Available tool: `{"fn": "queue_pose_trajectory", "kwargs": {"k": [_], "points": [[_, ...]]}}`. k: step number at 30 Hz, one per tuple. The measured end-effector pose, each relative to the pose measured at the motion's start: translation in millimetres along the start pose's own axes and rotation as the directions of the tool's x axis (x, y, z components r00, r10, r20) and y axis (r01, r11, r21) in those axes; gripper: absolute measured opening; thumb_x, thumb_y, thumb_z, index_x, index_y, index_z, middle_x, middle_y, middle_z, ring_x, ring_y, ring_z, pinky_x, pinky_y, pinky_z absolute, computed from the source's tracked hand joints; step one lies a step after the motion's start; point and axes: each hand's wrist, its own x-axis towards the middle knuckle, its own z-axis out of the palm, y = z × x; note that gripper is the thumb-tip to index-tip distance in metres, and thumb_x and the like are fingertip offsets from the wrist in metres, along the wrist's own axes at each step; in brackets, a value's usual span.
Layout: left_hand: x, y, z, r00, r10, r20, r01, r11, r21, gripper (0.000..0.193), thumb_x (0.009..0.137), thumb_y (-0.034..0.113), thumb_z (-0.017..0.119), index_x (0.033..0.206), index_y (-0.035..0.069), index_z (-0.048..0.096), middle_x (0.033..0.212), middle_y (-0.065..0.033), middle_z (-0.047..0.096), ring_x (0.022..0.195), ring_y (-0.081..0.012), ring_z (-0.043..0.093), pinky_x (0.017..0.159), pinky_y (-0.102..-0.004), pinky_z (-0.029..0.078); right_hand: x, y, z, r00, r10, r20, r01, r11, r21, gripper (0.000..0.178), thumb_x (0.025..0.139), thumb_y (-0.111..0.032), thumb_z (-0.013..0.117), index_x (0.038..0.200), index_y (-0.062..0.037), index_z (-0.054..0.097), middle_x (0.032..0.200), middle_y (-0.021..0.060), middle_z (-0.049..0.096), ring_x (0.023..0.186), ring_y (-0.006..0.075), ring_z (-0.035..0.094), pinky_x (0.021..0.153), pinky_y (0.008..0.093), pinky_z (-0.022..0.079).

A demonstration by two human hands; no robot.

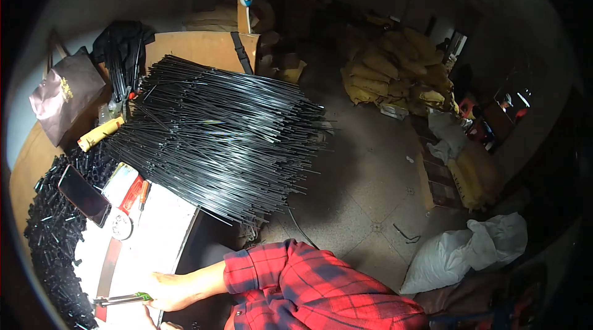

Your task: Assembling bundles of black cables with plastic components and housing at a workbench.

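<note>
r hand [172,291], out of a red/navy plaid sleeve [321,280], is closed on the green end of a slim dark tool [120,300] w/ two thin prongs; fingers partly washed out by glare. l hand [143,321] just below it, cut off by bottom edge, so can't tell if it grips anything. hands close tog. tool points l, over lower end of a brownish strip [110,268] on the bright white worktop [157,231].

farther up the worktop: round whitish disc [121,225], then orange-handled tool [144,193] beside a red item [131,195]. dark-screened phone [84,195] lies l of these, next to a big heap of short black pcs [49,249] along the l side.

beyond, a wide stack of long thin black rods [222,132], ends sticking out r. yellow roll [100,134] at its l, dk bag w/ handles [67,96] behind that, black strap [241,52] over the wooden board [191,42] at back.

r side: tiled floor [364,175] w/ a bent dark pc [406,235], pile of yellowish sacks [395,67] farther back, white sack [463,253] nearer.
</note>
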Motion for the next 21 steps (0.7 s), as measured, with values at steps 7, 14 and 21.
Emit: {"fn": "queue_pose_trajectory", "kwargs": {"k": [7,14,21], "points": [[-9.5,35.4,3.8,0.991,-0.054,-0.123,0.012,0.948,-0.318,0.018,0.089,0.012,0.054,0.087,-0.005,0.055,0.068,-0.0065,0.056,0.056,-0.0118,0.048,0.049,-0.0241,0.037,-22.6,1.1,13.6,0.997,0.077,0.015,-0.077,0.996,-0.038,0.021,0.079,-0.008,0.061,0.095,0.0037,0.054,0.086,0.0233,0.057,0.079,0.0393,0.058,0.069,0.0433,0.047],[-19.9,62.4,0.1,0.995,0.056,-0.088,-0.067,0.989,-0.13,0.044,0.094,0.029,0.048,0.06,0.0,0.05,0.055,-0.0064,0.051,0.048,-0.0143,0.044,0.048,-0.028,0.035,-33.7,-10.6,22.0,0.994,0.01,-0.104,-0.007,1.0,0.023,0.023,0.08,-0.011,0.062,0.095,0.0033,0.054,0.084,0.0232,0.057,0.079,0.0399,0.058,0.07,0.0446,0.047],[-32.8,87.5,2.6,0.97,0.023,-0.244,-0.086,0.965,-0.249,0.052,0.096,0.038,0.047,0.059,0.001,0.048,0.054,-0.0054,0.046,0.048,-0.0154,0.041,0.049,-0.03,0.035,-46.4,-34.3,33.1,0.999,-0.025,-0.039,0.029,0.993,0.113,0.02,0.071,-0.006,0.057,0.088,0.0032,0.057,0.078,0.0191,0.059,0.073,0.0339,0.058,0.066,0.04,0.047]]}}
